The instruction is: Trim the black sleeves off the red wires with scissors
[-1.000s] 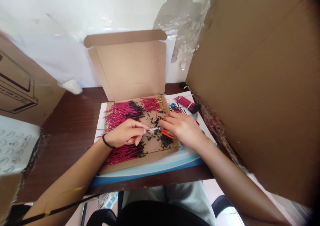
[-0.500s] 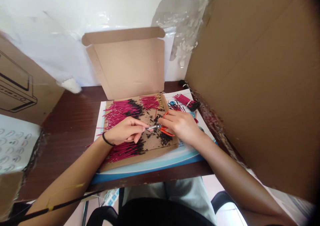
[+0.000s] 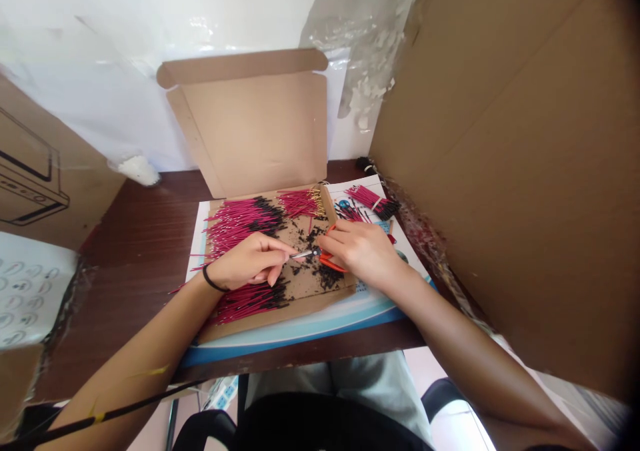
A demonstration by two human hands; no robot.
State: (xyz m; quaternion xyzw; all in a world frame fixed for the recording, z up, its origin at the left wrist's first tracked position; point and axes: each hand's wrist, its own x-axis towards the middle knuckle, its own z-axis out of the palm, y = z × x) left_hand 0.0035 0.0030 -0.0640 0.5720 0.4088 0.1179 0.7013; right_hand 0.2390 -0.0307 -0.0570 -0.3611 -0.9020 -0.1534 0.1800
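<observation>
My right hand [image 3: 363,251] grips orange-handled scissors [image 3: 327,259], blades pointing left. Their tips meet the fingertips of my left hand [image 3: 255,261], which is closed in a pinch; what it pinches is too small to make out. Both hands are above a shallow open cardboard box [image 3: 300,306]. Pink-red wires with black ends [image 3: 240,221] lie in a thick layer on its left side, and more [image 3: 250,302] lie below my left hand. Small black cut-off pieces [image 3: 330,278] are scattered under the scissors. A pile of pink-red wires with gold-coloured ends [image 3: 300,203] lies at the back.
The box lid [image 3: 255,128] stands upright against the wall. Right of the box, a banded bundle of wires [image 3: 370,199] rests on a printed sheet [image 3: 395,284]. A tall cardboard panel [image 3: 500,171] closes off the right side; a printed carton [image 3: 45,164] stands at left.
The scissors' handles have come slightly closer together in my right hand. My left hand keeps its pinch at the blade tips. The view has shifted a little.
</observation>
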